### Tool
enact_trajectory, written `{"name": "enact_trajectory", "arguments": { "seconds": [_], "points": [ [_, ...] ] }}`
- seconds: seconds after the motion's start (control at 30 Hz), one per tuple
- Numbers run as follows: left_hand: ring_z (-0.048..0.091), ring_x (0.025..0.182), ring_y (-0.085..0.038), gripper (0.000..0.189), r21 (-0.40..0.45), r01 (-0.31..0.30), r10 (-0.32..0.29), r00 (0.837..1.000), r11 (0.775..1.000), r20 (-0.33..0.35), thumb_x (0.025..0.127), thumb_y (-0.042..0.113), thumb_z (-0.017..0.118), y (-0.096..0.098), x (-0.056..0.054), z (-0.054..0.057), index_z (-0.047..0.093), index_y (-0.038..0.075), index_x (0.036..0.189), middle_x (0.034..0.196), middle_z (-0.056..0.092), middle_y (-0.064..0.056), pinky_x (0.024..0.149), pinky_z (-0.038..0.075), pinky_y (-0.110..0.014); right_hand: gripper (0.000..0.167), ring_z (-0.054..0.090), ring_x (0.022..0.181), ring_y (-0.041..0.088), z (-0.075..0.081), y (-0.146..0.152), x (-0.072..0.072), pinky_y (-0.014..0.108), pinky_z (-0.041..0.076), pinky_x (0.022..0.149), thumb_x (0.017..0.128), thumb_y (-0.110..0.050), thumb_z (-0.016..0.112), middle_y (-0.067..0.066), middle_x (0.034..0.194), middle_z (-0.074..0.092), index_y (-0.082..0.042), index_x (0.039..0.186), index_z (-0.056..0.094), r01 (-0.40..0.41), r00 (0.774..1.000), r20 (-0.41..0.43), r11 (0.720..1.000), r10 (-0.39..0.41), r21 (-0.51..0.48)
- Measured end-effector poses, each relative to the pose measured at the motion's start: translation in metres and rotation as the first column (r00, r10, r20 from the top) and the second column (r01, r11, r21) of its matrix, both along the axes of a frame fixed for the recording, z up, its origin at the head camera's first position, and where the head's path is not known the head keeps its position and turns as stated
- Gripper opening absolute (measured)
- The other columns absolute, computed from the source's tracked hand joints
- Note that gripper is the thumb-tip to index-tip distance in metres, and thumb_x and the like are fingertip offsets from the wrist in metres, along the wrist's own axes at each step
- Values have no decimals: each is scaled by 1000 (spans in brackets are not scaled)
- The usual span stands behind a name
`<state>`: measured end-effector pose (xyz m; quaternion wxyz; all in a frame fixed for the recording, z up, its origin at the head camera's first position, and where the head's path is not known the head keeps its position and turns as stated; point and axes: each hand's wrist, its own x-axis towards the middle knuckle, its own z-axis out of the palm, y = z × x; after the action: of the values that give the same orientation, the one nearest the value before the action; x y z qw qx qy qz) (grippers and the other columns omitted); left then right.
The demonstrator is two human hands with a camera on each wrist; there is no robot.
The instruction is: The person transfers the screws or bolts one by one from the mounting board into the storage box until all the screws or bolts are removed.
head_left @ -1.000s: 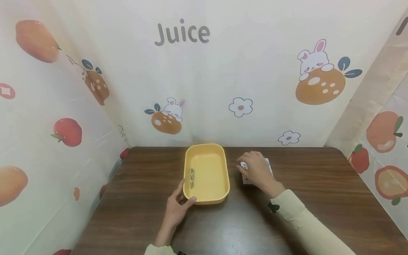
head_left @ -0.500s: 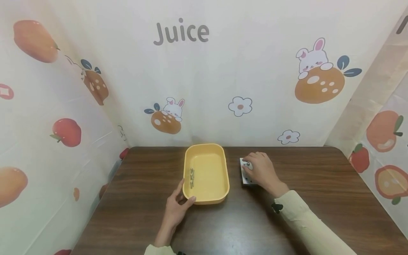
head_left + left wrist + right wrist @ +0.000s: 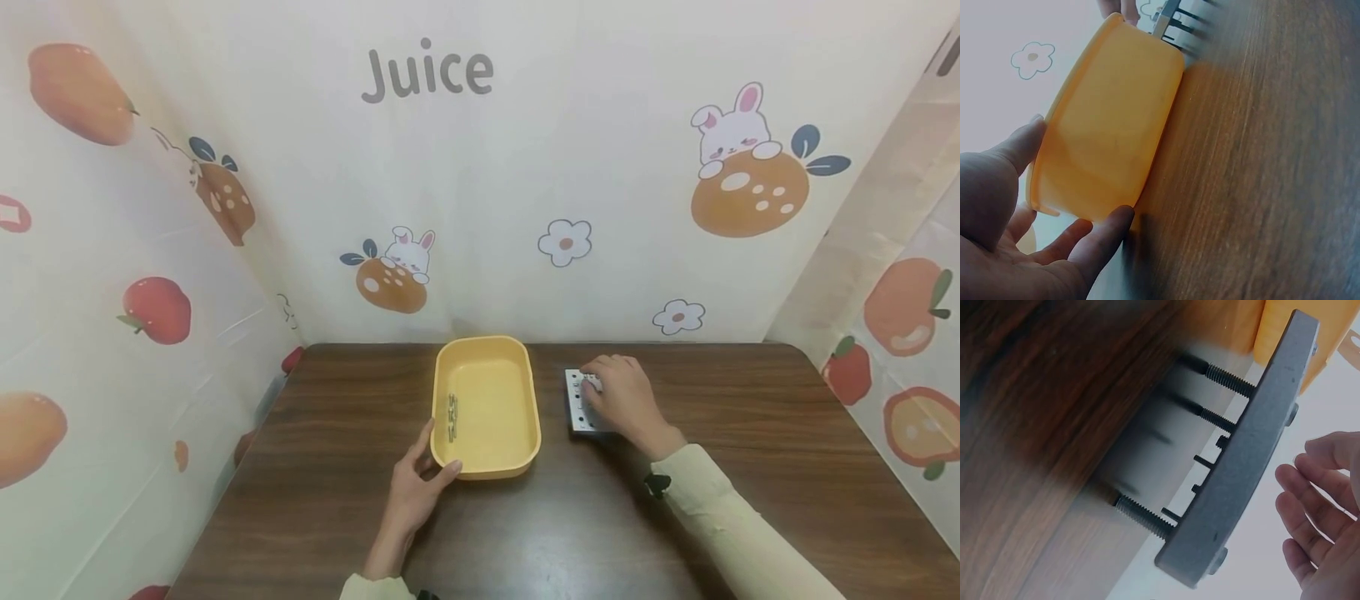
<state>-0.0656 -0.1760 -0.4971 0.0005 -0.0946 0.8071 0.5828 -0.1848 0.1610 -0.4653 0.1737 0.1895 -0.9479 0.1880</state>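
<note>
A yellow tray [image 3: 491, 417] sits on the table, with several small screw-like metal pieces [image 3: 452, 418] along its left side. My left hand [image 3: 408, 496] holds its near left corner, thumb against the near side and fingers around the left side. To the tray's right, a metal plate [image 3: 578, 408] with dark holes or fastener heads stands raised on threaded bolts [image 3: 1144, 517]. Over the plate's right part is my right hand [image 3: 630, 400], which hides much of its top. In the right wrist view its loosely bent fingers [image 3: 1313, 515] are apart from the plate and nothing shows between them.
The dark wooden table [image 3: 315, 500] reaches back to a printed curtain [image 3: 487, 167], which also hangs along both sides. Smaller screws stick out below the plate between the longer bolts, seen in the right wrist view.
My right hand has shifted a little to the right, uncovering more of the plate's left side. A small round head seen by its fingertips half a second ago no longer shows clearly. The left hand stays put.
</note>
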Motion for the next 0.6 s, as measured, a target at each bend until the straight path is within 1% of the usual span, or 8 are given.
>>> {"name": "enact_trajectory", "arguments": {
  "seconds": [0.2,0.37,0.6],
  "points": [
    [59,133,-43,88,1,-3,3,1000,1000,0,88,23,88,0,-1,0,44,19,163,165,37,-29,110,47,-58,17,69,103,38,-3,6,-5,56,47,102,92,-7,75,16,107,77,2,107,78,35,999,21,999,-35,0],
    [59,133,-43,88,-1,-3,3,1000,1000,4,88,24,88,0,-3,0,44,19,163,165,37,-28,110,48,-57,17,69,106,39,-6,10,-9,57,46,105,95,-8,73,17,108,77,1,107,79,67,996,55,998,-67,2],
    [59,133,-43,87,4,-3,3,1000,1000,8,88,24,88,-1,-2,0,44,19,163,165,38,-28,110,47,-58,17,68,106,40,-9,11,-11,58,46,105,95,-9,74,19,109,76,1,108,79,96,992,83,995,-97,9]
  ]
}}
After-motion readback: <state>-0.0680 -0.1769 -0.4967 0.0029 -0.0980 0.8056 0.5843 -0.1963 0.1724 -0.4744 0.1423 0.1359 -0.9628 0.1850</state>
